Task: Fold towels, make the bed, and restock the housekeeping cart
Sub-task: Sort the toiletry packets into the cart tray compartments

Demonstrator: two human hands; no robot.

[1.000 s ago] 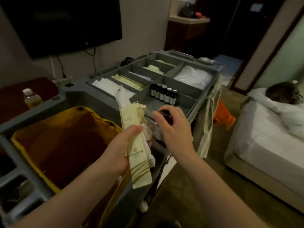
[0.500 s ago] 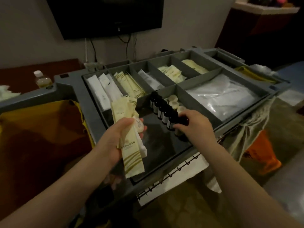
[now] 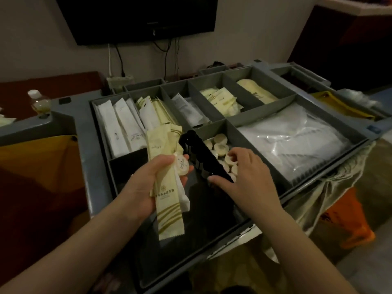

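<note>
Left grip (image 3: 148, 183): closed round a cream long packet (image 3: 168, 194), with the thumb pinning a round soap (image 3: 181, 164) against the packet's upper half. A white packet (image 3: 184, 200) is tucked behind it on the right.
Packet axis: runs lengthwise away from the person, almost straight, with the near end leaning slightly right. The striped end points back toward the wearer and hangs below the left grip. The plain end sticks out beyond it.
Right grip (image 3: 244, 177): palm down, fingers curled onto the loose soaps (image 3: 220, 145), thumb stretched against the near end of the dark bottles (image 3: 201, 158). Cannot tell whether it has hold of anything.
Bottles: one row between the two grips, running from far-left to near-right.
Cart (image 3: 84, 134): grey, with a divided tray under both grips.
Beyond left grip: white sachets (image 3: 118, 128) and cream sachets (image 3: 157, 111), lying lengthwise in their slots.
Right of right grip: clear bags (image 3: 292, 143) in the large compartment.
Far left of left grip: small plastic bottle (image 3: 39, 100), upright by the cart's far corner.
</note>
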